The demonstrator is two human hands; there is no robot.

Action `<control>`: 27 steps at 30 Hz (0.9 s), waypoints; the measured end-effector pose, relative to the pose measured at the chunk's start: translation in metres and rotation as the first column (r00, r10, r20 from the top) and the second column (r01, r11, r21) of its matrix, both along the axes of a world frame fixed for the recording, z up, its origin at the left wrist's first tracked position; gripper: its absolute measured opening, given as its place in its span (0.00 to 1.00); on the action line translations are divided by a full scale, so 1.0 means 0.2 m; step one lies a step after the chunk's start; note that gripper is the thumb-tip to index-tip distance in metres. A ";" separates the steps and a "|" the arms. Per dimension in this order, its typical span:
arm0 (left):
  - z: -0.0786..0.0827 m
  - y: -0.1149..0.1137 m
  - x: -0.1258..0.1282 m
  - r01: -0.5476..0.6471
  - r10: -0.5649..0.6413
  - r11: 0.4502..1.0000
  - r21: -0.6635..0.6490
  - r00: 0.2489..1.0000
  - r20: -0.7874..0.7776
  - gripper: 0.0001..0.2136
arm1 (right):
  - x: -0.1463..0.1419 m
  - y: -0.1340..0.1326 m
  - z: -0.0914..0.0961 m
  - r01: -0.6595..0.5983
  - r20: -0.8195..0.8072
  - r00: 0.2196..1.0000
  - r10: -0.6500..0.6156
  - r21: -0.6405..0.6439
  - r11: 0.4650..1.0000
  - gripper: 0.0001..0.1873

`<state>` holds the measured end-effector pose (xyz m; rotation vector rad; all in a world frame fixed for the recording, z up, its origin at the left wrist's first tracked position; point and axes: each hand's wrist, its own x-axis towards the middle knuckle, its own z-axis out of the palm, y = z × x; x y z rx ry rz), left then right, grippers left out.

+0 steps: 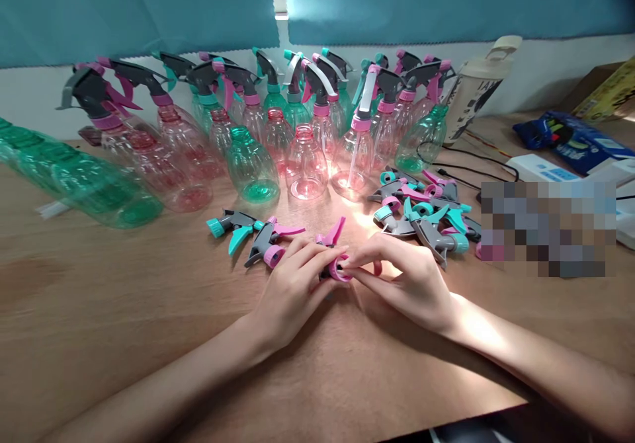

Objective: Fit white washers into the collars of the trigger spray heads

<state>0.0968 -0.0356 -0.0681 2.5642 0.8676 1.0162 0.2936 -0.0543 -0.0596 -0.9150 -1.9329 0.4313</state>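
My left hand point(292, 287) is closed round a trigger spray head point(332, 237) with a pink trigger. Its pink collar point(338, 276) faces my right hand point(414, 281). The thumb and forefinger of that hand are pinched at the collar's opening; whatever they grip is too small to make out. Just left of my left hand lie a grey and pink spray head point(265, 244) and a grey and turquoise one point(235, 225). Beyond my right hand is a heap of loose spray heads point(421, 211) in pink, turquoise and grey.
Open pink bottles point(306, 165) and green bottles point(254, 172) stand ahead, before several bottles with heads on. Green bottles point(99, 182) are on the left. A cream tumbler point(479, 89), black cable point(476, 165), white power strip point(543, 168) and blue packet point(585, 142) occupy the right.
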 end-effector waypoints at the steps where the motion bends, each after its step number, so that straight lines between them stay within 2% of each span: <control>1: 0.00 0.00 0.00 -0.002 0.002 1.000 -0.002 1.000 -0.001 0.16 | 0.01 0.00 0.01 -0.002 0.000 1.000 0.002 0.008 1.000 0.06; 6: 0.00 0.00 -0.01 -0.025 0.025 1.000 0.016 1.000 -0.006 0.15 | 0.02 0.02 0.02 -0.042 0.036 0.999 0.039 0.077 0.996 0.09; 15: 0.00 0.00 -0.01 -0.042 0.042 0.999 0.019 0.999 -0.017 0.15 | 0.02 0.03 -0.02 -0.081 0.071 0.995 0.074 0.100 0.992 0.05; 21: 0.00 -0.01 0.01 -0.053 0.054 0.998 0.034 0.998 -0.024 0.15 | 0.02 0.03 -0.01 -0.115 0.052 0.993 0.109 0.143 0.983 0.04; 27: 0.02 -0.01 0.01 -0.090 0.090 0.996 0.030 0.996 -0.025 0.13 | 0.01 0.02 -0.01 -0.123 0.013 0.992 0.122 0.127 0.984 0.07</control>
